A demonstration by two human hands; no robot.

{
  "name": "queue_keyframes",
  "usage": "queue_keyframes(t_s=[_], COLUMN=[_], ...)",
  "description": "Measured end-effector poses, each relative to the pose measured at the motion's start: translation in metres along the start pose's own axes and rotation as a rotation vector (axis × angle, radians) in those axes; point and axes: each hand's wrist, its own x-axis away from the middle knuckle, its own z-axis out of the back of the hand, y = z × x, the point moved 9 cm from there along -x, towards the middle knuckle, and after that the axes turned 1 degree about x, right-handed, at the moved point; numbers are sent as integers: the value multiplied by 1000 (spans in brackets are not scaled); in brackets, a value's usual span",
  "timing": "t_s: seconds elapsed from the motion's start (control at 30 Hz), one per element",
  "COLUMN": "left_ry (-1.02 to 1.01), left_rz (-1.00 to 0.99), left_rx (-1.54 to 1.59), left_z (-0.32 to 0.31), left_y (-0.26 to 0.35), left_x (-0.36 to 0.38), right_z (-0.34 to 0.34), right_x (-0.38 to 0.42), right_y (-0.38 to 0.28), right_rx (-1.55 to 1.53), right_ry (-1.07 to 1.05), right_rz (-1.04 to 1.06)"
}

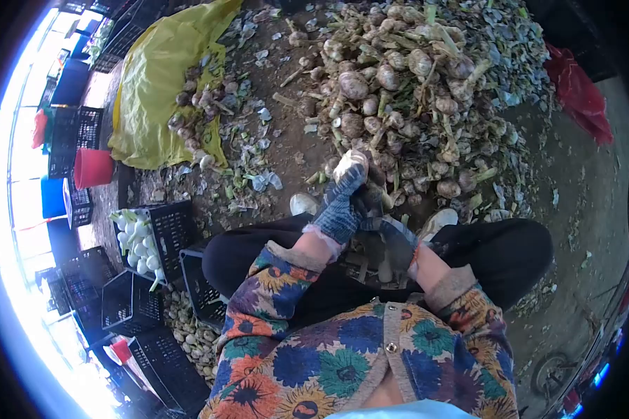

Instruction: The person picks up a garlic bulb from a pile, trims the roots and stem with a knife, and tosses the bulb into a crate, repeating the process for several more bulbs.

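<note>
My left hand (339, 206), in a dark blue knitted glove, is shut on a garlic bulb (351, 163) and holds it up in front of my knees. My right hand (396, 241), also gloved, sits close below and to the right of it, fingers curled around something dark that I cannot make out. Just beyond my hands lies a large heap of unpeeled garlic bulbs with stalks (412, 91) on the dirt ground.
A yellow sack (157, 77) with a few bulbs lies at the left. Black crates stand beside my left leg, one with white peeled garlic (136, 237), another with bulbs (189, 328). A red bucket (93, 167) and a red cloth (580, 91) lie further off. Husks litter the ground.
</note>
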Motion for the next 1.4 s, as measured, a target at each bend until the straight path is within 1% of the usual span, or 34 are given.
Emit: queue_keyframes(t_s=[0.03,0.07,0.1,0.13,0.17,0.2,0.23,0.27,0.33,0.4,0.43,0.47,0.53,0.6,0.63,0.7,0.73,0.83,0.93,1.03,1.07,1.13,1.17,1.2,1.27,1.3,1.33,1.37,1.4], left_ry=[-57,-117,-177,-57,65,-101,-81,-63,274,479,241,8,40,254,210,224,232,193,12,-2,-26,-60,-79,-129,-149,-158,-150,-207,-263], left_rz=[-37,-77,-121,-249,-376,-563,-659,-756,-802,-983,-938,-882,-692,-501,-445,-378,-342,-56,5,71,134,75,46,-36,-91,-116,-189,-325,-462], left_rx=[-15,-29,-40,24,85,73,132,187,250,163,138,112,116,122,100,-130,-243,-276,-258,-254,-275,-313,-334,-340,-487,-560,-701,-801,-899], left_z=[-4,-6,-8,12,34,13,28,43,28,53,58,69,62,50,33,21,17,18,1,-10,-19,-19,-20,-21,-18,-20,-15,-9,3], left_y=[7,21,39,66,98,149,184,218,222,221,211,194,159,118,105,88,79,34,14,14,15,18,18,22,23,24,23,21,15], left_x=[-1,-2,-4,-11,-16,-2,5,13,51,53,28,2,-19,-22,-19,-21,-23,-34,-32,-20,-10,-2,0,0,1,4,-1,-7,-16], right_z=[5,36,63,89,116,141,134,160,209,212,208,202,213,220,221,215,211,177,123,69,59,35,37,42,46,42,39,33,26], right_x=[1,-30,-40,-48,-53,-51,-29,-9,9,27,35,34,14,1,-1,1,0,6,4,11,13,26,32,38,57,63,69,73,74], right_y=[-9,-3,-18,-38,-70,-101,-138,-158,-183,-205,-215,-220,-226,-228,-229,-231,-229,-207,-168,-129,-119,-107,-109,-112,-122,-124,-125,-125,-123], right_rx=[65,76,248,448,772,1091,1249,1250,1028,1121,1166,1164,1244,1317,1292,1248,1224,1044,970,1094,1176,1332,1331,1329,1302,1415,1529,1643,1639], right_ry=[62,78,96,168,296,477,676,938,1191,1340,1415,1403,1423,1422,1401,1362,1312,1143,795,523,509,485,546,609,739,735,728,717,674], right_rz=[60,98,198,294,464,614,775,485,512,604,648,644,563,539,556,586,566,621,681,877,816,685,687,689,707,757,807,855,797])
